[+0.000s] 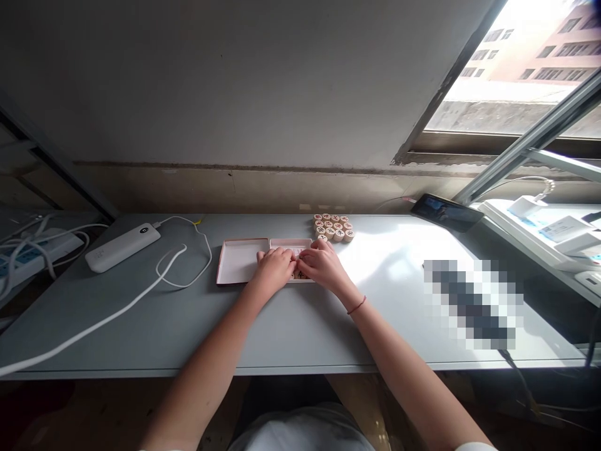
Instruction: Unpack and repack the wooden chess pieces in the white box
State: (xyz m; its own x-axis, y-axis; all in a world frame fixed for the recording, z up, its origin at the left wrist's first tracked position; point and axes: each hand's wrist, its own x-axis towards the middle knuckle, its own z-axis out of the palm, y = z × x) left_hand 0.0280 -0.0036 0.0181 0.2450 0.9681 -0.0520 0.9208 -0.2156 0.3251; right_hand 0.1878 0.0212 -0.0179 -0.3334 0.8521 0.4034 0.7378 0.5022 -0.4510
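Both my hands meet over an opened hinged box, whose pale, flat lid half (240,260) lies to the left. My left hand (277,264) has its fingers curled down over the box's tray half (288,242). From the right, my right hand (322,262) reaches in with fingers pressed together, its tips close to the left ones. Just below the fingertips a few round wooden Chinese chess pieces (300,274) show inside the tray. What the fingertips hold is hidden. Beyond my right hand, several more pieces (334,227) with red and black characters stand grouped in rows.
A white power bank (123,247) with a cable (206,250) lies on the left of the grey table (300,351). A phone (446,213) leans at the back right. Nearer sits a blurred dark object (472,304). Power strips (539,232) stand at the right edge.
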